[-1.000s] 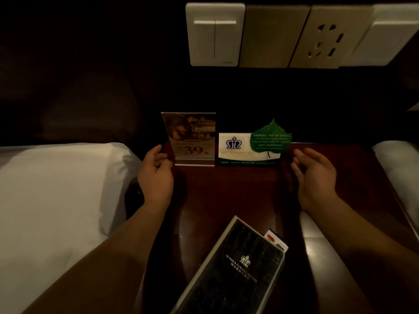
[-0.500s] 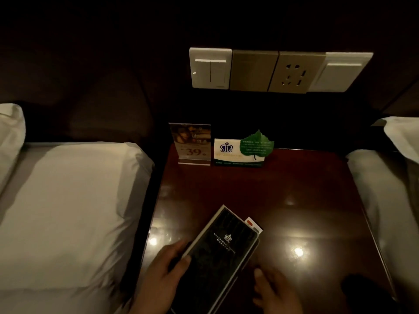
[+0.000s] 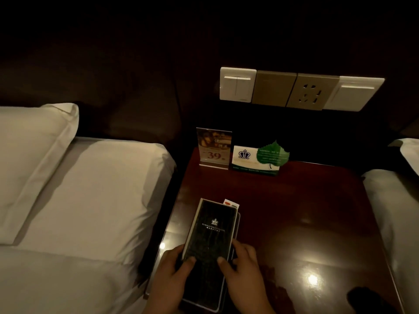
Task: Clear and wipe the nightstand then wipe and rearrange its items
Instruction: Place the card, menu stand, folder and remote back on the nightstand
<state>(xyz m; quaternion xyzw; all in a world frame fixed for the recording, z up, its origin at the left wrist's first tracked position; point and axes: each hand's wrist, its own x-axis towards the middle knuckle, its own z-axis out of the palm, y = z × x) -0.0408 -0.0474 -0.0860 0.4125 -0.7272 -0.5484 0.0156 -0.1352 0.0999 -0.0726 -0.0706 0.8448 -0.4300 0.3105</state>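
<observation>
A glossy, dark wood nightstand [image 3: 294,211] is seen at centre frame; matt white cloth covers the bed [image 3: 79,189] at left; a clear acrylic sign stand [image 3: 214,148] is shown.

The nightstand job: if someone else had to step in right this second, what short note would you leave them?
Left hand: gripping the left edge of the black hotel folder, thumb on its cover.
Right hand: gripping the folder's right edge likewise.
The folder lies at the near left of the nightstand, with a white card with a red mark poking out at its far end.
At the back stand the acrylic price sign and the leaf-shaped card stand, side by side.
Done: cannot tell whether anything has been wiped; no cloth is in view.
Left: clear off all three items, wipe the top, wipe the items, set them back.
</observation>
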